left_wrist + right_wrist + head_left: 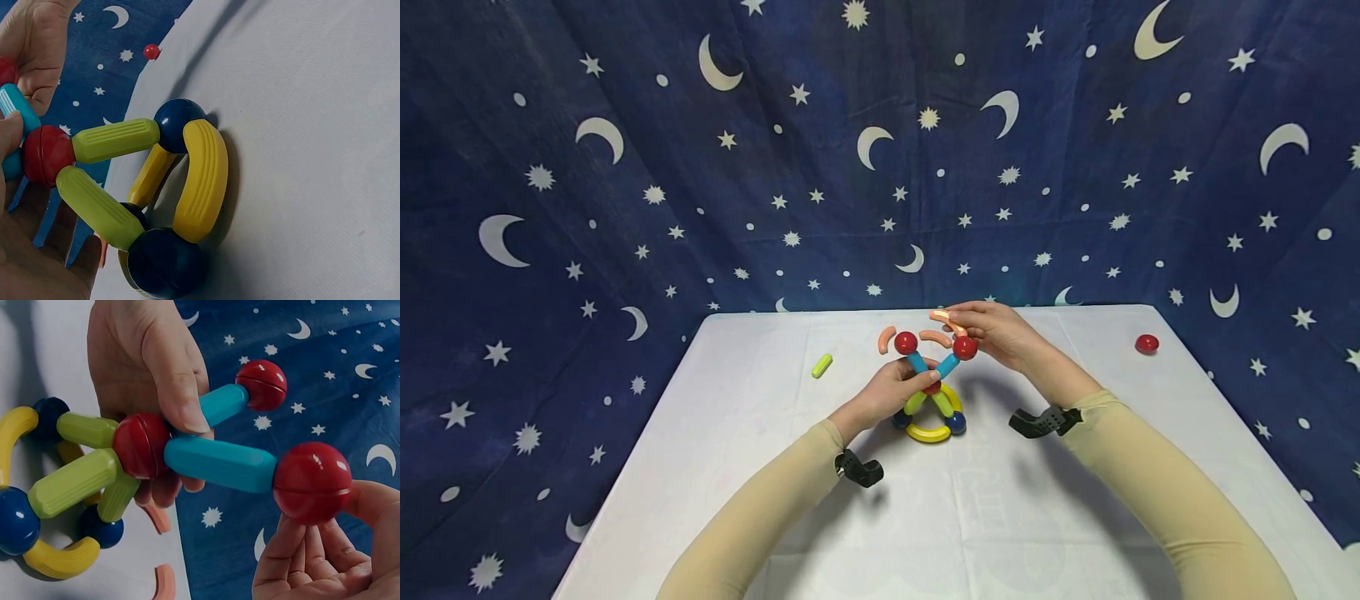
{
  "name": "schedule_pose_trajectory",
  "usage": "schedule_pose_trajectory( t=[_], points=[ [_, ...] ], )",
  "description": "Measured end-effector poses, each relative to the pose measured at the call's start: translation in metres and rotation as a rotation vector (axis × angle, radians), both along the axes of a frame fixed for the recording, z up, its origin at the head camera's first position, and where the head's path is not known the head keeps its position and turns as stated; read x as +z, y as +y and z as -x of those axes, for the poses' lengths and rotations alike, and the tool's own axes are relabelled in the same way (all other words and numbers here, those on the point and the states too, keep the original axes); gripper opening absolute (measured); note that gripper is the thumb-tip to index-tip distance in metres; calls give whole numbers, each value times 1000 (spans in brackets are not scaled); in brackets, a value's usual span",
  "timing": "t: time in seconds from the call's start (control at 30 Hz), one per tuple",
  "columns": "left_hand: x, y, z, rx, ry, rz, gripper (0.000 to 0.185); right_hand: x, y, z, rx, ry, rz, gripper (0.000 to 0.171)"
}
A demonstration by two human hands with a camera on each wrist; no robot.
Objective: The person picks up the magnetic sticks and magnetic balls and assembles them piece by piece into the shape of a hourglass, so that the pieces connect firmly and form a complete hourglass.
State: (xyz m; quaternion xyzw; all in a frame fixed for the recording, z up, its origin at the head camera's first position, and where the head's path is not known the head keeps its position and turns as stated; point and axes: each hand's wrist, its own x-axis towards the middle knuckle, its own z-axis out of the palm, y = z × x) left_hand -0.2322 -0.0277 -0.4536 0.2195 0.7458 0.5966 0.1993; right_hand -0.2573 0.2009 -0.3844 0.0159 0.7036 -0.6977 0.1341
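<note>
A toy of sticks and balls (931, 400) stands mid-table: a yellow curved ring (201, 181) with dark blue balls (164, 261), and green sticks (115, 139) rising to a red hub ball (142, 445). Two blue sticks (219, 464) fan upward from the hub, each tipped with a red ball. My left hand (925, 379) grips the toy at the hub, thumb (178, 387) across one blue stick. My right hand (973, 329) pinches the red ball (312, 481) on the other stick. An orange curve (946, 319) sits at its fingertips; whether it is held I cannot tell.
On the white table (760, 467) lie a loose green stick (822, 365) at the left, a lone red ball (1147, 343) far right, and two orange curves (886, 339) (935, 337) behind the toy. A star-and-moon cloth (625, 167) hangs behind.
</note>
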Motion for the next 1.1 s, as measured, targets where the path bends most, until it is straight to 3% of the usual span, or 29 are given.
schedule_pose_trajectory(
  t=[0.27,1.1],
  points=[
    [2,0,-1,2,2,2,33,4,-9,0,24,18,-57,45],
    [0,-2,0,-30,24,3,33,8,-19,-2,118,77,-172,43]
  ],
)
